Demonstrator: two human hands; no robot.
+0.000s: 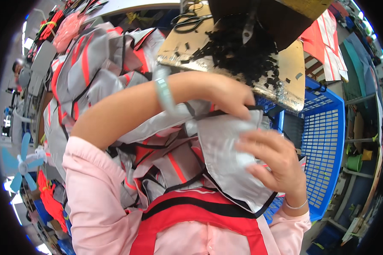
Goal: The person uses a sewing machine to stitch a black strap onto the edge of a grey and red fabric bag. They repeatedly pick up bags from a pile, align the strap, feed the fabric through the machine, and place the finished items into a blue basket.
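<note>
A silver-grey fabric piece with black edge binding [221,148] hangs in front of me, above my lap. My left hand [234,95] reaches across from the left, its fingers closed on the bound upper edge of that piece. Over the right part of the fabric is my right hand [274,159], fingers stretched and apart, somewhat blurred. Whether its fingertips touch the cloth I cannot tell. More silver pieces with red-orange stripes [176,168] lie bunched beneath and to the left.
A board [187,53] ahead carries a heap of black scraps [238,49] and black-handled scissors [191,23]. A dark machine part [272,21] overhangs it. A blue plastic basket [323,157] stands at the right. A large fabric pile [98,63] rises at the left.
</note>
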